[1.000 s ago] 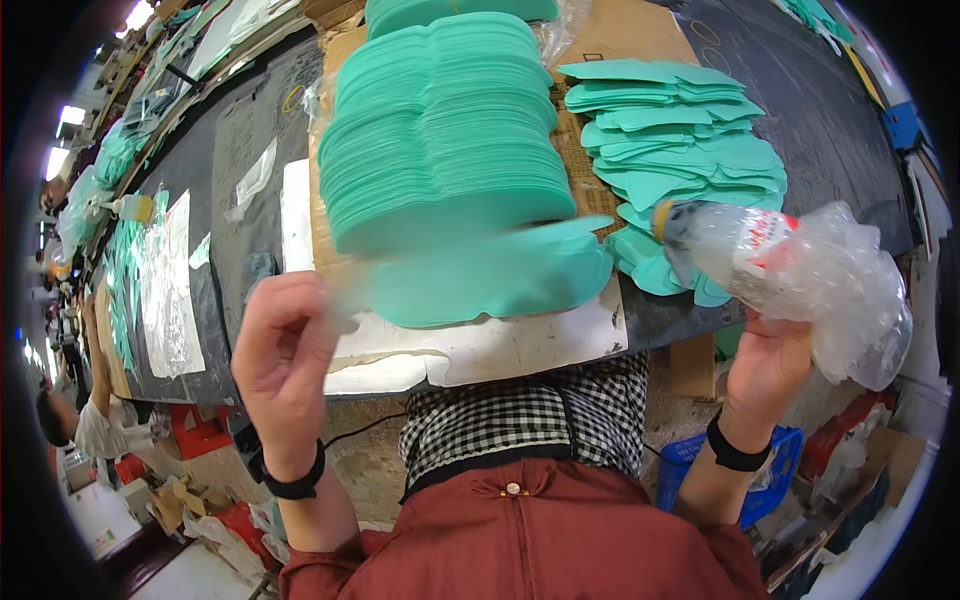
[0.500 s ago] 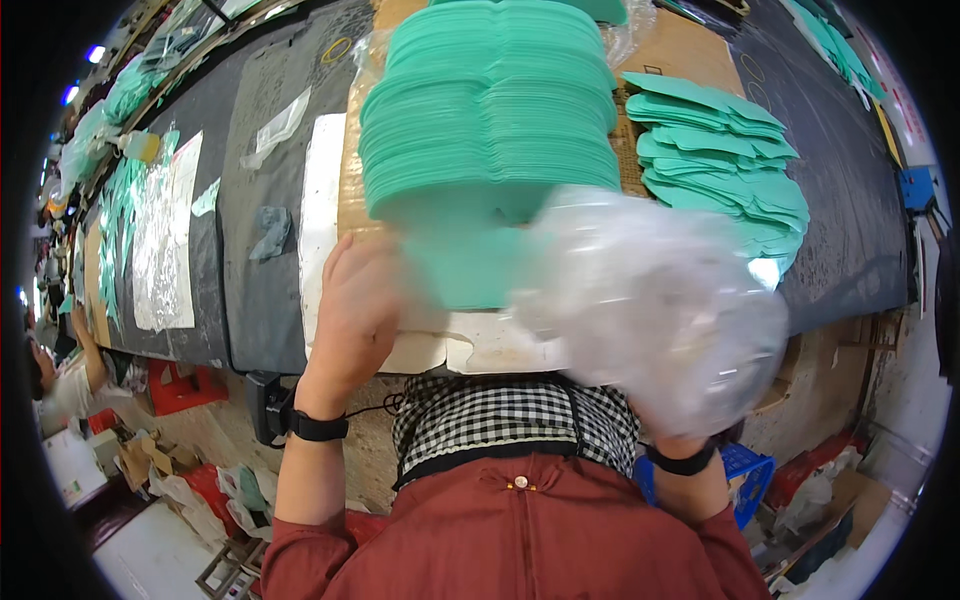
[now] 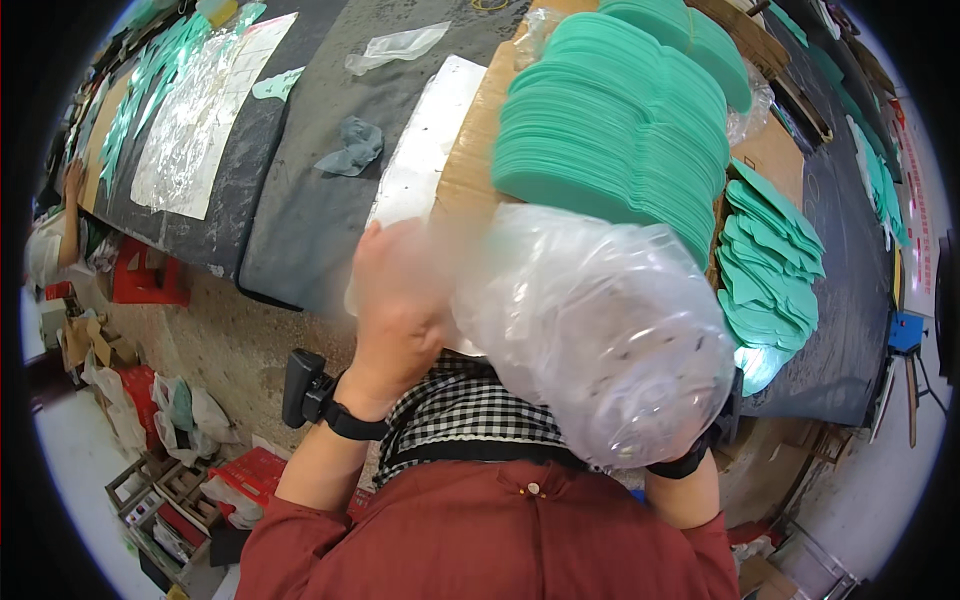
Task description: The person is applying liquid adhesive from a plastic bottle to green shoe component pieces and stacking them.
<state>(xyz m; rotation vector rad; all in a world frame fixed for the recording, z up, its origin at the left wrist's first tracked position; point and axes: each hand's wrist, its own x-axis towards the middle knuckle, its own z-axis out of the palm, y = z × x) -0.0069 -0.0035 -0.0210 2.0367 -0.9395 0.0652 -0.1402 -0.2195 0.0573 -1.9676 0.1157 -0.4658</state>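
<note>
A large crumpled clear plastic bag [image 3: 610, 340] fills the space in front of my body, raised off the table by my right hand. That hand is covered by the bag, so its fingers are hidden; only the wrist with a black band shows below. My left hand [image 3: 400, 310] is at the bag's left edge, its fingers smeared by motion, and whether they touch the plastic I cannot tell. Just beyond the bag stand packed rows of green insole-shaped sheets [image 3: 610, 120] on a piece of brown cardboard [image 3: 468, 170]. The bag covers the stack's near end.
Looser green pieces [image 3: 765, 270] lie in a pile to the right. Left of the cardboard are a white board [image 3: 425, 140], a grey scrap [image 3: 352, 146] and a clear plastic scrap [image 3: 400, 47]. A red stool [image 3: 150, 275] stands on the floor at left, with another person's arm [image 3: 73, 205] beyond.
The view has swung left, so the table and stacks appear farther right. The bag has come closer to my left hand and now covers the green sheet that showed between my hands.
</note>
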